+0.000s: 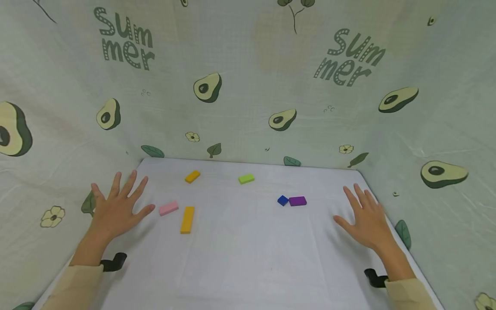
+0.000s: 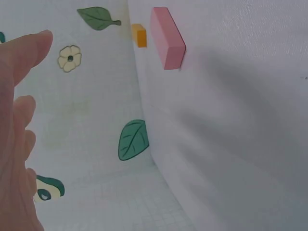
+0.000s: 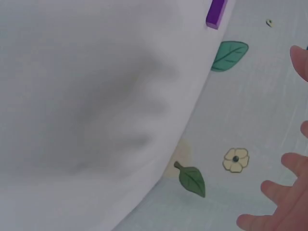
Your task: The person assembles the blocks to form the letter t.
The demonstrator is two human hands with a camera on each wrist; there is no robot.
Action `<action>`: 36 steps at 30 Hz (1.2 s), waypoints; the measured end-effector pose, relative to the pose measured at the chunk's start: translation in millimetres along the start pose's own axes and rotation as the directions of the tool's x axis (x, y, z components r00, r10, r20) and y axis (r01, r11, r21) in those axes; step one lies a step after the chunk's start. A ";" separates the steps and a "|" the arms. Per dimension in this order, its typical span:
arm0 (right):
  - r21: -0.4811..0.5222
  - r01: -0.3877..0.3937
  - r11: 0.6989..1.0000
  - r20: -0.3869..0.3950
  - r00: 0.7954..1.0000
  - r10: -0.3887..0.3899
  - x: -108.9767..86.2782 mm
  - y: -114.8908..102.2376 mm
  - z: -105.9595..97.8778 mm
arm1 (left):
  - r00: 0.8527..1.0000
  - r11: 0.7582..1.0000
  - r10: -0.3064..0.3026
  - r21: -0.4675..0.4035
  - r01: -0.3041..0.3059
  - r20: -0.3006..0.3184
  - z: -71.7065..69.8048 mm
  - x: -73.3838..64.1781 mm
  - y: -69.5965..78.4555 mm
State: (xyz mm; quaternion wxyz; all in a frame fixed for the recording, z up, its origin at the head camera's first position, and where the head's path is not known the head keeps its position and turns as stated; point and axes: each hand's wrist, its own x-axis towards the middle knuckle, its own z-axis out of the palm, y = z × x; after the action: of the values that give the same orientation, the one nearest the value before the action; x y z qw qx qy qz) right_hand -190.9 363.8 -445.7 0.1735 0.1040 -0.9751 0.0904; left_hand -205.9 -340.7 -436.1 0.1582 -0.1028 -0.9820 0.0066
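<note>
My left hand (image 1: 119, 213) hovers with spread fingers over the table's left side, holding nothing. Its thumb tip is close to a pink block (image 1: 168, 208), which also shows in the left wrist view. Just right of that lies a long yellow-orange block (image 1: 187, 220). On the right, my right hand (image 1: 366, 219) is likewise spread and holds nothing, its shadow falling on the table. Nearest to it is a purple block (image 1: 297, 201), with a small blue block (image 1: 283, 200) against its left end. Farther back lie a short yellow-orange block (image 1: 192, 176) and a lime-green block (image 1: 246, 178).
A white table (image 1: 248, 267) carries all the blocks. Pale fabric (image 1: 240, 51) printed with avocados, leaves and lettering rises behind it and along both sides. A black strap piece (image 1: 114, 262) sticks out at the left wrist, and another black piece (image 1: 374, 278) at the right.
</note>
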 end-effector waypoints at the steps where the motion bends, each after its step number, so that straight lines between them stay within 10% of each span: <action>1: 0.009 0.002 1.000 0.002 1.000 -0.002 2.1 -0.7 0.1 | 1.000 1.000 0.001 -0.001 -0.001 0.003 0.3 0.7 0.2; 36: 0.170 0.065 0.983 0.113 0.990 -0.085 66.1 -23.1 24.3 | 0.999 0.984 0.042 -0.172 -0.040 0.006 15.2 11.1 7.9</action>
State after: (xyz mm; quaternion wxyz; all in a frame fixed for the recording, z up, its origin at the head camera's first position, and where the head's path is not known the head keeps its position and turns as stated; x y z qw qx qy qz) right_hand -253.9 325.2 -441.3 0.1090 0.1598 -0.9683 0.1581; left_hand -219.4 -330.3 -447.5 0.1439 -0.1361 -0.9773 -0.0746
